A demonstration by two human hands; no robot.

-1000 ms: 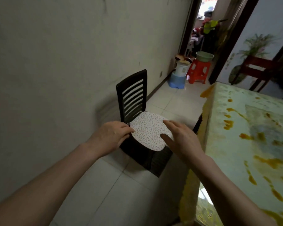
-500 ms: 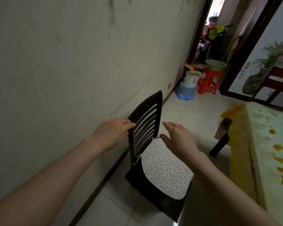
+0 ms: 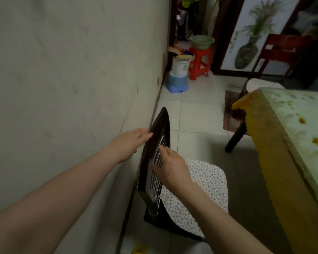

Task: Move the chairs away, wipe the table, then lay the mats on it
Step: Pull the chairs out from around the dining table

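Your chair [image 3: 155, 149] stands with its dark slatted back close along the wall [image 3: 62, 88], the seat turned out toward the table [image 3: 290, 143]. Your left hand [image 3: 128, 143] reaches to the wall-side edge of the chair back, fingers stretched nearly straight and touching the top rail; they are not curled round it. Your right hand [image 3: 170, 168] lies over the slats on the seat side of the back, fingers relaxed and extended toward them. Motion blur makes it hard to tell whether the fingertips actually touch the slats.

A white patterned cushion [image 3: 202, 191] covers the chair seat, just beside your right wrist. Between the chair's seat edge and the table's yellow-fringed long edge runs a strip of bare tiled floor [image 3: 196, 116]. That strip widens beyond the chair back, toward the table's dark leg [image 3: 236, 138] and a small rug [image 3: 229, 110] at the table's near corner.

Farther along the wall from the chair, well apart from it, a white bucket [image 3: 180, 67] sits on a blue stool [image 3: 176, 83]. Next to that is a red stool [image 3: 199, 64] carrying a green basin [image 3: 202, 42]. A second seat with a pale cushion [image 3: 261, 84] shows at the table's far end.
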